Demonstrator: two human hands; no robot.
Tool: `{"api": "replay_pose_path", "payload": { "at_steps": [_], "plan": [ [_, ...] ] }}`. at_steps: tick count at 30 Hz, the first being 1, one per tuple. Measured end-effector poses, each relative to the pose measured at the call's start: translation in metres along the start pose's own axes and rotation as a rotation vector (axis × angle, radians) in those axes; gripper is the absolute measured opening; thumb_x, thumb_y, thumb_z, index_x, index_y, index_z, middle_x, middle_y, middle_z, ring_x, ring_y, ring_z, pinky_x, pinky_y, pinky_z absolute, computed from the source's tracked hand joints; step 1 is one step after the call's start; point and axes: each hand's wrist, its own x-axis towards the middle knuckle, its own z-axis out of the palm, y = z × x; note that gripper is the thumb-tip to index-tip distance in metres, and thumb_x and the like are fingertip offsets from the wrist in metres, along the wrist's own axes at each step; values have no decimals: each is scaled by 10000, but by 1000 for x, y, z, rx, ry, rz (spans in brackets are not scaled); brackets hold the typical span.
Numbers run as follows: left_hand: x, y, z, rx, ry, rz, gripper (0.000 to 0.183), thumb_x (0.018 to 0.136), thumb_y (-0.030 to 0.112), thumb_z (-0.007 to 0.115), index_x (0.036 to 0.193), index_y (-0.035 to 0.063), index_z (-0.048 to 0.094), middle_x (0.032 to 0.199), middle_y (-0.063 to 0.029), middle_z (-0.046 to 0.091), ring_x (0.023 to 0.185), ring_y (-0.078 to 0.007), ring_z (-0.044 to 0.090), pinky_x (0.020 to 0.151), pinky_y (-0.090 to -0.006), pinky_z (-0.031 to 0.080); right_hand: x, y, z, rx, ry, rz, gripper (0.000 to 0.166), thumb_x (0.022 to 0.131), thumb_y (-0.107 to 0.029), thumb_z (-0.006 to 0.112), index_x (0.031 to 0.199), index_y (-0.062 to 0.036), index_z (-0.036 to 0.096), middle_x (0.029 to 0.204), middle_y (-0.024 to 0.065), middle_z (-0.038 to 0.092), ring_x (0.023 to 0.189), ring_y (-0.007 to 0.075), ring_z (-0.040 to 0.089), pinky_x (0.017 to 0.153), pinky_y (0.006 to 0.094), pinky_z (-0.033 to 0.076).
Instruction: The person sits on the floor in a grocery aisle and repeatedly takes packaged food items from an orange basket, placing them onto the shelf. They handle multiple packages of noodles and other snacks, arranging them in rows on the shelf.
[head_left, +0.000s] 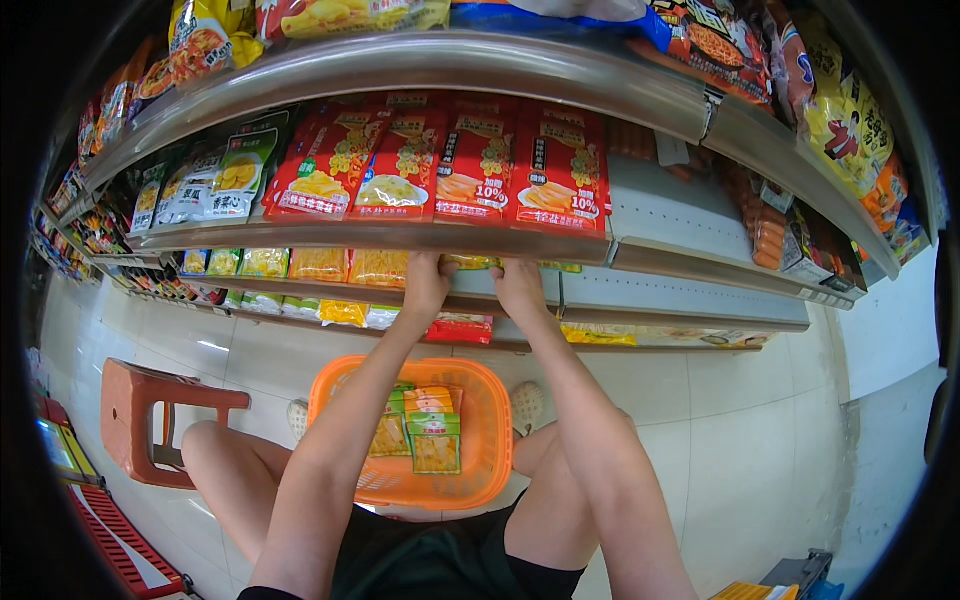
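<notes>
Both my arms reach forward to a lower shelf (510, 282). My left hand (426, 283) is beside a clear packet of yellow shredded food (379, 268), its fingers partly hidden under the shelf lip above. A short way to the right is my right hand (520, 285), its thumb turned inward and its other fingers out of sight. Between the two hands shows the edge of a yellow and green packet (474, 262); whether either hand grips it cannot be seen. Below my forearms, an orange plastic basket (484, 472) holds several packets of yellow food with green tops (436, 446).
Red food pouches (559, 176) stand in a row on the shelf above, its metal lip (375, 235) over my hands. Packaged sausages (769, 232) lie to the right. A brown plastic stool (135, 420) stands at left on the tiled floor (735, 420). Lower down is a red packet (460, 328).
</notes>
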Motion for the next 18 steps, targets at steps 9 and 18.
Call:
{"api": "replay_pose_path", "payload": {
  "at_steps": [9, 18],
  "plan": [
    [17, -10, 0, 222, -70, 69, 188, 722, -68, 647, 889, 13, 672, 848, -191, 644, 789, -350, 625, 711, -417, 489, 9, -3, -8, 67, -141, 12, 496, 812, -104, 675, 1279, -43, 518, 1272, 246, 526, 1195, 432, 478, 992, 478, 416],
    [-18, 55, -32, 209, 57, 196, 202, 783, 35, 660, 984, 25, 681, 1069, -179, 616, 1038, -396, 514, 887, -458, 441, -29, -53, -32, -242, 89, -303, 278, 763, -106, 676, 1024, -15, 644, 1087, 177, 610, 1068, 332, 569, 930, 426, 454]
  ]
}}
